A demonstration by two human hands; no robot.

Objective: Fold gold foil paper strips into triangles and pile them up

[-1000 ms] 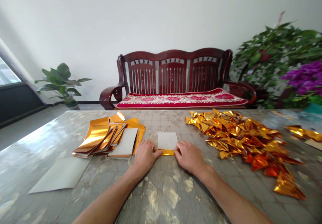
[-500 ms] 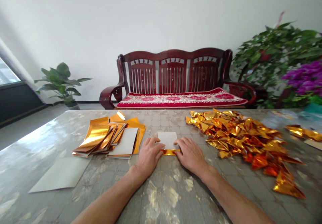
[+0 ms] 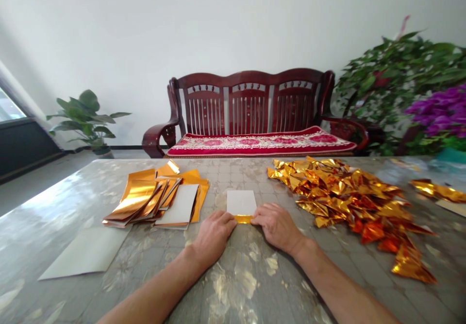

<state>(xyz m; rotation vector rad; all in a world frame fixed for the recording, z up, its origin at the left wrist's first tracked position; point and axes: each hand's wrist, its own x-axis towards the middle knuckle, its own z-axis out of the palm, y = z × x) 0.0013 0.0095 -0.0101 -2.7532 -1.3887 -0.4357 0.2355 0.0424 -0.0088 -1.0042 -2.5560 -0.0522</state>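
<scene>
Near the table centre, the left hand and right hand pinch narrowly at the gold fold of a white-backed foil sheet, which seems to call for another tight fold farward

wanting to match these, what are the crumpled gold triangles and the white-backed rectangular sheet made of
The crumpled gold triangles look like thin metallic foil or foil-faced paper: mirror-bright, holding sharp creases. The rectangular sheet looks like the same foil paper, matte white on top, with gold showing along its near edge; the exact stock can't be told.
</scene>
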